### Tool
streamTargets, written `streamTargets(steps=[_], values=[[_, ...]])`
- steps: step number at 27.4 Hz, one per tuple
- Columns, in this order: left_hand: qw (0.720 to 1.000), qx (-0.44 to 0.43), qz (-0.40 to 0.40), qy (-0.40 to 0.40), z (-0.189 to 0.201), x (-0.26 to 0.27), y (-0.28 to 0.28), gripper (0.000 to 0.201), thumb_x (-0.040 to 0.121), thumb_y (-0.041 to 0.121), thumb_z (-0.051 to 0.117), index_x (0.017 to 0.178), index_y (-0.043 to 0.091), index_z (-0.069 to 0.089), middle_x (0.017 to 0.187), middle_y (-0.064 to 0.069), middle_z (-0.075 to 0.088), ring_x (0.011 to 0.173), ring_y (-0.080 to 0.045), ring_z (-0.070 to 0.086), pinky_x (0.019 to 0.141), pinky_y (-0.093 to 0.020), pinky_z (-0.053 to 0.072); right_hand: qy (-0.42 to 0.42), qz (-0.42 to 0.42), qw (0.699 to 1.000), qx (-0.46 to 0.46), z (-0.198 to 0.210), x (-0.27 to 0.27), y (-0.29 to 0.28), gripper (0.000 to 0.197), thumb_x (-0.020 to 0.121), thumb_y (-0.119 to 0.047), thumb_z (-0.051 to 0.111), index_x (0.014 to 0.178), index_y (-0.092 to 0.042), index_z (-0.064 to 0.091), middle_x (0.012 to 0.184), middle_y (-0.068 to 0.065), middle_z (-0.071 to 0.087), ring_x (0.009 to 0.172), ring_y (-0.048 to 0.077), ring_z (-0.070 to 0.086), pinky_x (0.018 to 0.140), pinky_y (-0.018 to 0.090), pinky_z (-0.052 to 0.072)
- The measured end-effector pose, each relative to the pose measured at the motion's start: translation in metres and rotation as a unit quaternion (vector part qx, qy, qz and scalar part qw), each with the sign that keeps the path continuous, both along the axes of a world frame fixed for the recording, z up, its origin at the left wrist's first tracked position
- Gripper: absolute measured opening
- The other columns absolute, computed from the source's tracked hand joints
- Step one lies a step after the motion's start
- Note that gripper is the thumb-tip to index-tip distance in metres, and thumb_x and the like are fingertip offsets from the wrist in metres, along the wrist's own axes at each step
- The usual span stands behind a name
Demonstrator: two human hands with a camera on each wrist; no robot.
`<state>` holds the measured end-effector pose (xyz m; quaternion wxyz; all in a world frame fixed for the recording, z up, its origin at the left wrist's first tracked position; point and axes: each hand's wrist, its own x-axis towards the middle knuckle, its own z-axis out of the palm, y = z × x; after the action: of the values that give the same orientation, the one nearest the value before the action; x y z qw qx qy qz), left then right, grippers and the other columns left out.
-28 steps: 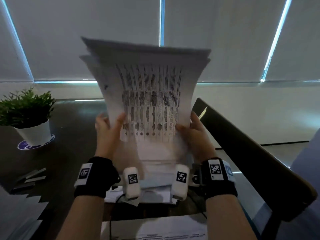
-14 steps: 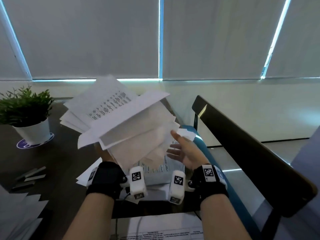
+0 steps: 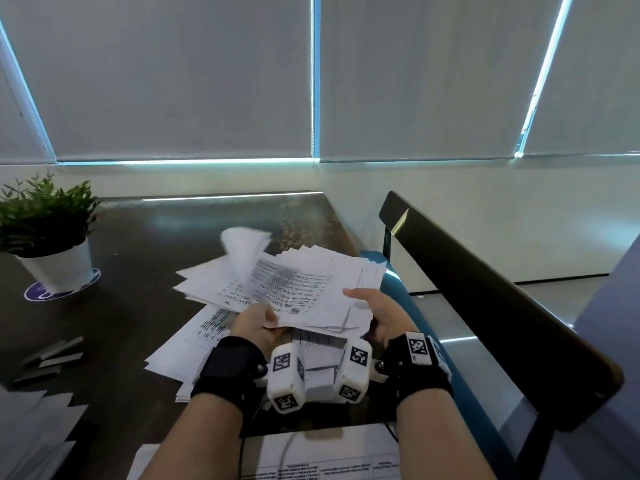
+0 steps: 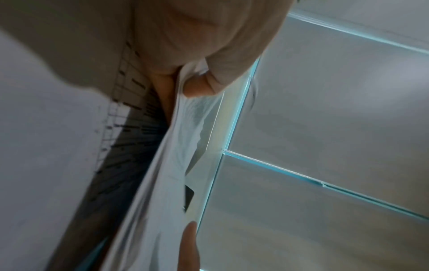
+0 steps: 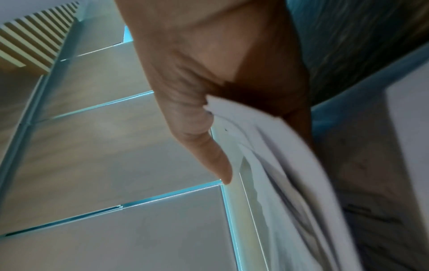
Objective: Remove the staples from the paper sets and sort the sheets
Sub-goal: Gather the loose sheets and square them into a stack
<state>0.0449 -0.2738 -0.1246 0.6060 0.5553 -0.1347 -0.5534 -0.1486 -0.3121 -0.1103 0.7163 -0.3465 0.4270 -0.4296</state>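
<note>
Both hands pinch a fanned stack of printed sheets (image 3: 304, 289) at centre frame, above more papers (image 3: 194, 337) lying on the dark table (image 3: 138, 237). Left hand (image 3: 254, 323) grips the near left edge, thumb on top; right hand (image 3: 379, 313) holds the right edge. One sheet at the stack's upper left looks blurred, possibly curling. Potted plant (image 3: 45, 233) stands at left.

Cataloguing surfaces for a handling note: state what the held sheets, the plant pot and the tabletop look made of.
Sheets: thin white office paper, matte, printed in black; they bend and fan out.
Plant pot: smooth white, slightly glossy; ceramic or plastic, cannot tell.
Tabletop: dark, polished, reflects the window light; veneer or laminate, unclear.
</note>
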Motion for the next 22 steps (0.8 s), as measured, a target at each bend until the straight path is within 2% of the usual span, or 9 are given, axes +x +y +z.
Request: streamTargets(steps=[3,6,8,10,12,15,18,20,22], values=[[0.997,-0.027,-0.041,-0.058,0.005,-0.002,0.0,0.031,0.082,-0.011,0.03,0.061,0.011,0.03,0.049,-0.008,0.039,0.049,-0.025,0.043,0.045,-0.029,0.046,0.073,-0.028,0.997,-0.003,-0.01,-0.004,-0.01,0.043,0.079,-0.004,0.076,0.121,-0.005,0.064,0.111,0.016,0.072,0.108,0.038,0.065,0.1,0.055,0.048],[0.984,-0.106,-0.036,-0.136,0.009,0.022,0.006,0.014,0.09,-0.008,0.046,0.082,-0.001,0.055,0.073,-0.009,0.056,0.078,-0.022,0.058,0.06,-0.024,0.053,0.092,-0.112,0.989,-0.034,-0.018,-0.013,-0.024,0.044,0.077,-0.003,0.078,0.119,-0.006,0.064,0.116,0.011,0.07,0.11,0.035,0.062,0.103,0.055,0.046],[0.972,-0.158,0.028,-0.169,0.015,0.055,0.014,0.025,0.088,-0.009,0.053,0.094,0.011,0.067,0.095,-0.016,0.062,0.097,-0.024,0.061,0.074,-0.026,0.051,0.11,-0.169,0.977,-0.076,-0.01,-0.029,-0.025,0.04,0.08,-0.006,0.077,0.117,-0.007,0.061,0.116,0.01,0.068,0.109,0.033,0.061,0.102,0.052,0.047],[0.959,-0.22,0.036,-0.176,0.019,0.088,0.026,0.049,0.084,-0.016,0.052,0.101,0.026,0.069,0.11,-0.021,0.062,0.094,-0.021,0.065,0.078,-0.028,0.054,0.093,-0.202,0.967,-0.126,0.0,-0.049,-0.025,0.042,0.081,-0.008,0.077,0.118,-0.006,0.058,0.115,0.008,0.067,0.108,0.03,0.062,0.1,0.049,0.049],[0.95,-0.239,-0.016,-0.203,0.03,0.104,0.031,0.042,0.087,-0.011,0.053,0.122,0.014,0.056,0.115,-0.017,0.065,0.096,-0.024,0.068,0.081,-0.036,0.057,0.075,-0.2,0.961,-0.174,0.012,-0.057,-0.019,0.046,0.082,-0.008,0.076,0.122,-0.003,0.056,0.116,0.008,0.067,0.108,0.026,0.064,0.097,0.044,0.051],[0.939,-0.251,0.011,-0.236,0.041,0.105,0.03,0.039,0.09,0.001,0.057,0.127,0.011,0.048,0.118,-0.014,0.063,0.105,-0.032,0.063,0.083,-0.047,0.055,0.048,-0.151,0.958,-0.239,0.025,-0.053,-0.008,0.031,0.086,-0.001,0.067,0.117,0.001,0.062,0.109,0.013,0.07,0.099,0.023,0.068,0.087,0.045,0.056],[0.933,-0.262,0.016,-0.245,0.045,0.114,0.04,0.04,0.087,0.019,0.064,0.126,0.018,0.053,0.117,-0.012,0.065,0.102,-0.03,0.064,0.076,-0.047,0.056,0.026,-0.142,0.967,-0.208,0.024,-0.059,-0.008,0.031,0.084,-0.007,0.069,0.114,-0.004,0.066,0.108,0.016,0.07,0.103,0.035,0.065,0.086,0.057,0.054],[0.949,-0.234,-0.042,-0.206,0.046,0.118,0.047,0.042,0.082,0.022,0.067,0.123,0.016,0.058,0.117,-0.016,0.066,0.099,-0.035,0.065,0.085,-0.056,0.051,0.062,-0.139,0.973,-0.175,0.023,-0.061,-0.012,0.043,0.077,-0.007,0.075,0.118,-0.004,0.064,0.111,0.016,0.068,0.107,0.037,0.063,0.085,0.05,0.055],[0.949,-0.234,-0.08,-0.194,0.045,0.116,0.05,0.04,0.079,0.021,0.066,0.118,0.014,0.06,0.115,-0.015,0.067,0.098,-0.032,0.068,0.086,-0.052,0.052,0.105,-0.153,0.973,-0.137,0.021,-0.062,-0.014,0.05,0.074,-0.006,0.079,0.121,-0.003,0.061,0.117,0.016,0.066,0.107,0.034,0.063,0.088,0.048,0.054]])
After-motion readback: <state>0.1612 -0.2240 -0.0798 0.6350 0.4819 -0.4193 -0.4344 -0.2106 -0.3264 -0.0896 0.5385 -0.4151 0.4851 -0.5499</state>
